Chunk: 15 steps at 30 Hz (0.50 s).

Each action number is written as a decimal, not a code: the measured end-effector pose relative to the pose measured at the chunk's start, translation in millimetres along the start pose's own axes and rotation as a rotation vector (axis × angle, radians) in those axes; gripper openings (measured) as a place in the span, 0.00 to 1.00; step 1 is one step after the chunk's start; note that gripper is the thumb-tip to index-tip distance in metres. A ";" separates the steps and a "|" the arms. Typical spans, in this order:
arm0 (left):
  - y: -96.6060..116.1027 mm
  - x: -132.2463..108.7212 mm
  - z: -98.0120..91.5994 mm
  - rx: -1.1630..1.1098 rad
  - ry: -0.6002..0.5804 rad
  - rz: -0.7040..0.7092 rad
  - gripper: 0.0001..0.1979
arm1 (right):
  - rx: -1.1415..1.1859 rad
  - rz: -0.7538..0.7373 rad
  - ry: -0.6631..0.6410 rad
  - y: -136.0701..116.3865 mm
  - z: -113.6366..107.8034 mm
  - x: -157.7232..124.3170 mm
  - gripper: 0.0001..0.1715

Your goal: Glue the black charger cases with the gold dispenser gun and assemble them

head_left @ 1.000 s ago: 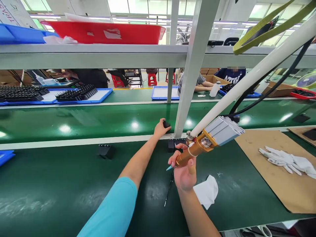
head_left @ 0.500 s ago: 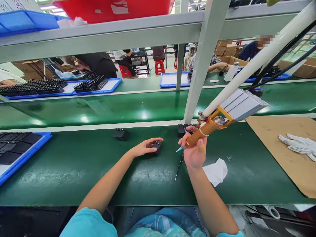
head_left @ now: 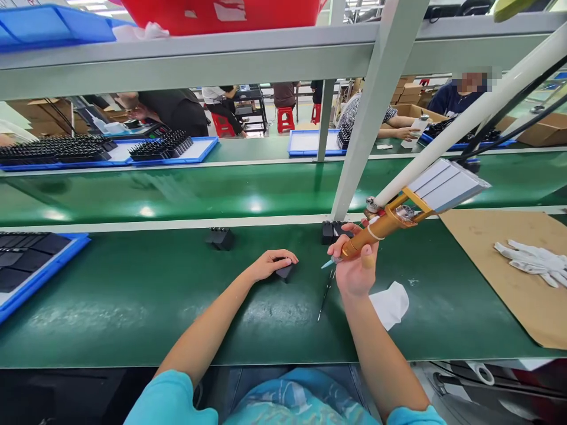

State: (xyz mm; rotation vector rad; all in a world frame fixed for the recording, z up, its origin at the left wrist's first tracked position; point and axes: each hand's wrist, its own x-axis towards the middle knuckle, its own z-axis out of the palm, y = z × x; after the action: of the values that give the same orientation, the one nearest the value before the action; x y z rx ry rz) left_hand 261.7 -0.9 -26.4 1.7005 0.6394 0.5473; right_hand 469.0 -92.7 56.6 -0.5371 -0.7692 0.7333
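Observation:
My left hand (head_left: pixel 270 265) is closed over a small black box-shaped part (head_left: pixel 284 273) on the green bench, with the fingers covering its top. To its right, my right hand (head_left: pixel 357 276) grips a gold-coloured glue dispenser (head_left: pixel 364 241), which hangs from a white pole. The dispenser's light-blue nozzle (head_left: pixel 328 263) points down and left, apart from the part. Below the nozzle lies a thin dark tool (head_left: pixel 325 297), perhaps tweezers. Similar black parts stand at the back edge, one group (head_left: pixel 220 238) to the left and another (head_left: pixel 328 232) partly hidden behind my right hand.
A blue-rimmed tray (head_left: pixel 71 260) of black parts stands at left. White paper (head_left: pixel 393 303) lies beside my right forearm. Cardboard (head_left: pixel 482 254) with white gloves (head_left: pixel 534 260) covers the right side. A metal post (head_left: pixel 367 136) rises behind the dispenser; co-workers sit across the bench.
My left hand has shifted slightly right, and the part in it is turned, showing a different face. My right hand and dispenser appear a little further right. A co-worker's hand across now touches a white bottle.

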 end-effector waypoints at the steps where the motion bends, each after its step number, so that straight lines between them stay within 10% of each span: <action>1: 0.8 -1.6 0.5 -0.001 -0.004 -0.007 0.16 | -0.001 0.001 -0.001 -0.4 0.1 0.0 0.19; 15: 24.8 -16.6 6.9 0.241 -0.038 -0.047 0.23 | -0.004 -0.025 -0.006 1.0 -2.1 1.1 0.19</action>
State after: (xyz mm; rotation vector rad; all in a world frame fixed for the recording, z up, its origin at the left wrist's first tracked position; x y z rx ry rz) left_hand 257.1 -21.3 -3.9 1.9109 0.7396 0.4161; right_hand 470.8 -91.5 55.1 -0.5286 -0.7816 0.7109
